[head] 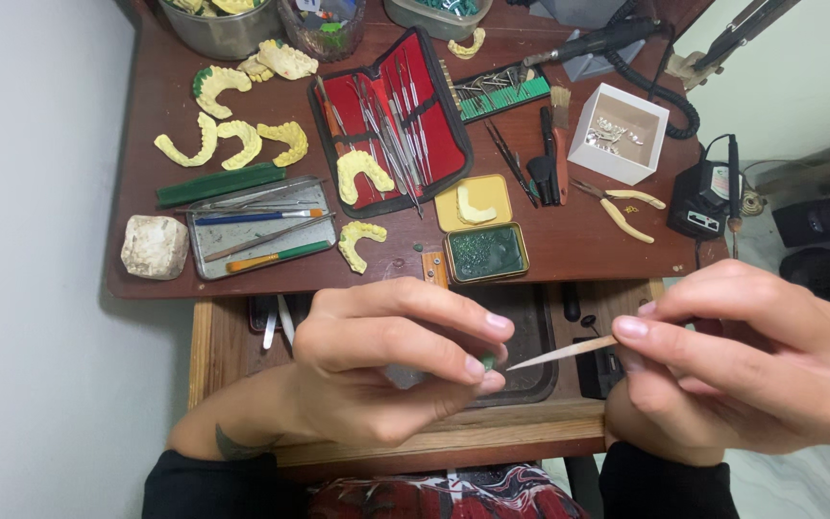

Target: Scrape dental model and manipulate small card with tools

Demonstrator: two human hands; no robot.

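My left hand pinches a small greenish piece between thumb and fingertips, low in the middle of the view. My right hand grips a thin pointed instrument with a pale handle. Its tip points left and ends a short way from the small piece. Both hands hover over an open wooden drawer in front of the brown table.
On the table lie several yellow dental casts, a red open case of metal instruments, a grey tray of tools, a green-filled tin, a white box, a pale stone block, and a black handpiece with cord.
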